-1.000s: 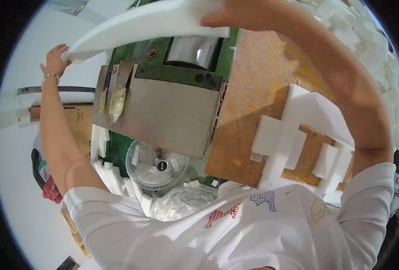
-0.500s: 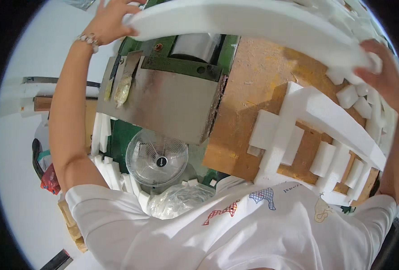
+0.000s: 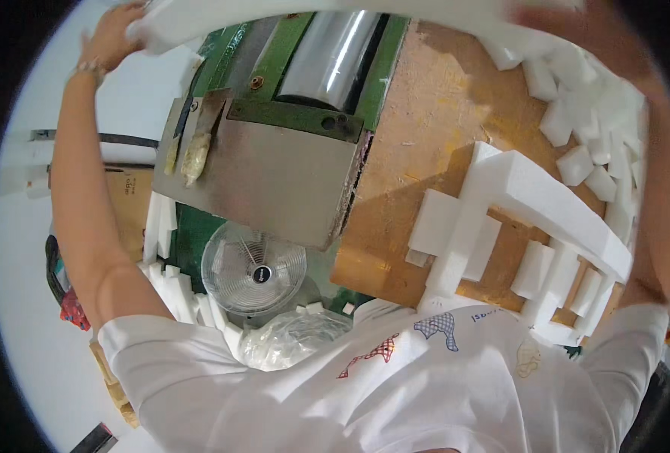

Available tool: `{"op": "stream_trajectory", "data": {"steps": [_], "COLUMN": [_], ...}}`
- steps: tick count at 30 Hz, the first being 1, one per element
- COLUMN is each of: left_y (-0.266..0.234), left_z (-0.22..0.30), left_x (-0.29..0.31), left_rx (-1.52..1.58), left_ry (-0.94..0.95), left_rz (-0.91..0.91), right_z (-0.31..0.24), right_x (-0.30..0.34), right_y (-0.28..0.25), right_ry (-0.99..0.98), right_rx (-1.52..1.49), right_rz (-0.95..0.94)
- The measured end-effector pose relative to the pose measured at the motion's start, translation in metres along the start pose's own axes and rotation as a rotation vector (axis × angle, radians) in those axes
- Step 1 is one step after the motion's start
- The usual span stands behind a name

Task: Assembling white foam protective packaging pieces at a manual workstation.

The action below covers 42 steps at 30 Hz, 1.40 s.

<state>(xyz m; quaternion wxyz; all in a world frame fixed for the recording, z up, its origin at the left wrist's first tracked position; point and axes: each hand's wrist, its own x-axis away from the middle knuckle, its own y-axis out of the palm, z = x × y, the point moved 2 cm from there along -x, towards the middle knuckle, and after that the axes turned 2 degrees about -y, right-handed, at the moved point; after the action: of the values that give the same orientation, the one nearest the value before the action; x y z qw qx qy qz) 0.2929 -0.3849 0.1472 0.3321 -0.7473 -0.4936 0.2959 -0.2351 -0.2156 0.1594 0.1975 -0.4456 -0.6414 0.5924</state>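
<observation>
i am watching the left hand (image 3: 112,34) gripping one end of a long white foam board (image 3: 312,13), fingers wrapped over its edge. the right hand (image 3: 569,23) is blurred at the other end, so i cannot tell its grip. below the fingers are lying a metal roller (image 3: 335,53), a brown tabletop (image 3: 426,151) and a foam frame (image 3: 531,204).

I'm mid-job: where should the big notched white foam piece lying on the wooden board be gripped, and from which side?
Probably take the notched foam piece by its long upper bar, coming from above and pinching across the bar's two long sides. That bar is the thickest unbroken stretch and lies clear on the wooden board; the thinner prongs pointing toward the person look likelier to snap.
</observation>
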Motion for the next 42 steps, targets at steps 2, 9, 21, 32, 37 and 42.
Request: {"op": "stream_trajectory", "data": {"steps": [2,9,21,32,37,42], "left_y": [0.027,0.098,0.054,-0.046,-0.117,-0.191], "left_z": [-0.044,-0.134,0.022,0.168,0.235,0.247], "left_x": [-0.001,0.048,0.036,0.023,0.029,0.043], "left_rx": [-0.202,-0.165,0.285,0.478,0.528,0.697], "left_ry": [-0.069,-0.252,0.133,0.271,0.377,0.509], "left_rz": [-0.017,-0.158,0.085,0.183,0.338,0.479], "right_z": [-0.034,-0.069,-0.018,0.024,0.03,0.049], "right_x": [-0.041,-0.127,0.027,0.191,0.254,0.308], "right_y": [0.039,0.127,0.048,-0.033,-0.077,-0.14], "right_ry": [0.017,0.039,0.166,0.333,0.4,0.338], "right_rx": [-0.085,-0.052,0.157,0.135,0.155,0.694], "right_rz": [-0.045,-0.027,-0.139,0.021,0.048,0.292]}}
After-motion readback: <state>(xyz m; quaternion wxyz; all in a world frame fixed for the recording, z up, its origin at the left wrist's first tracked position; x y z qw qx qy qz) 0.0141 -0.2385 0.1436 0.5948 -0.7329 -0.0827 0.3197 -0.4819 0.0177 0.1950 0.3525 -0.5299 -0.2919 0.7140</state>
